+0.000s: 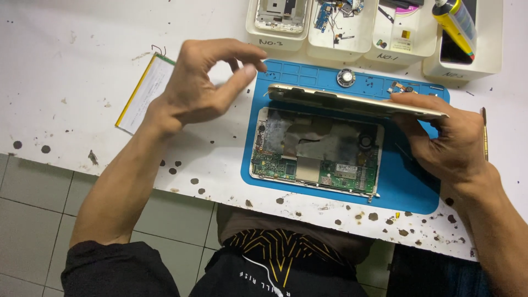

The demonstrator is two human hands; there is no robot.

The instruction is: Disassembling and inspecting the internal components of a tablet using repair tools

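Observation:
An opened tablet body (314, 154) lies on a blue work mat (407, 187), its green circuit boards and silver shielding exposed. My right hand (448, 140) grips the right end of the tablet's gold back cover (352, 100), holding it tilted on edge above the far side of the body. My left hand (206, 82) hovers left of the cover with thumb and fingers pinched loosely together; whether it holds anything small I cannot tell.
A flat white battery pack (144, 92) with a yellow edge lies at the left on the stained white table (66, 49). Several white parts trays (341, 27) line the far edge, one holding a yellow tube (455, 22). A small round speaker (346, 77) rests on the mat.

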